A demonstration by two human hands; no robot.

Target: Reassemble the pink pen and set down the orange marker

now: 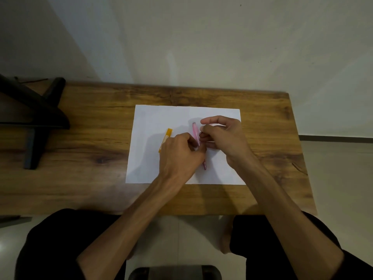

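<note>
Gripping a pink pen (195, 132) at mid-frame over a white sheet (149, 158), the left hand (179, 154) curls round its barrel while the right hand (220, 136) pinches near its top; a straight, steady pull seems wisest. A yellow packet (166, 136) lies just left.

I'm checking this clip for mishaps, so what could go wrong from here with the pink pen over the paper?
1. Both hands, left and right, hold the pen close together; a sudden pull might jerk it loose onto the paper.
2. If its tip is bare, which the hands hide, it could mark the paper.
3. The left hand lies partly over the yellow pack and may nudge it.
</note>
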